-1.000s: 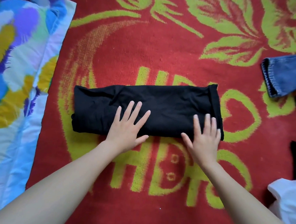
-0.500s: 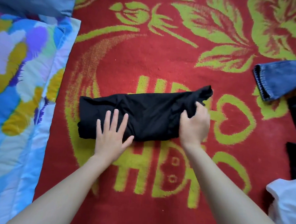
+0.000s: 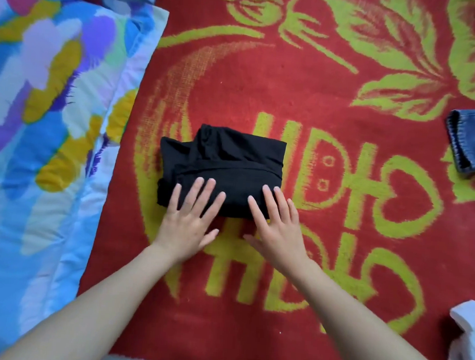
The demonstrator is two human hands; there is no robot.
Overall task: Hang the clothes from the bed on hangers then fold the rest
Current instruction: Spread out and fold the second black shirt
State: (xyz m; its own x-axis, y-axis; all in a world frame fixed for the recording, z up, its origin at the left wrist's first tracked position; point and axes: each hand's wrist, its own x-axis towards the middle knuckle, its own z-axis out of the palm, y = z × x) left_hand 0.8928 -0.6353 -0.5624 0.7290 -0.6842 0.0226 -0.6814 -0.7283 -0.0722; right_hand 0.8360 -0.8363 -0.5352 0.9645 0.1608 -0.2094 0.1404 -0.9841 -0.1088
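A black garment (image 3: pixel 232 157) lies folded into a compact square on the red and green patterned blanket (image 3: pixel 292 85). My left hand (image 3: pixel 189 218) lies flat with spread fingers on the near left part of the garment. My right hand (image 3: pixel 275 224) lies flat on its near right part, fingers straight. Both palms hang over the garment's near edge onto the blanket. A loose fold sticks up at the garment's far left corner.
A colourful blue, yellow and purple quilt (image 3: pixel 48 112) covers the left side. A blue denim leg cuff (image 3: pixel 469 141) lies at the right edge. A white garment (image 3: pixel 468 347) sits at the lower right corner.
My right hand took hold of the garment's right end and folded it leftward over the rest, halving its length. Both hands now press flat on the folded square.
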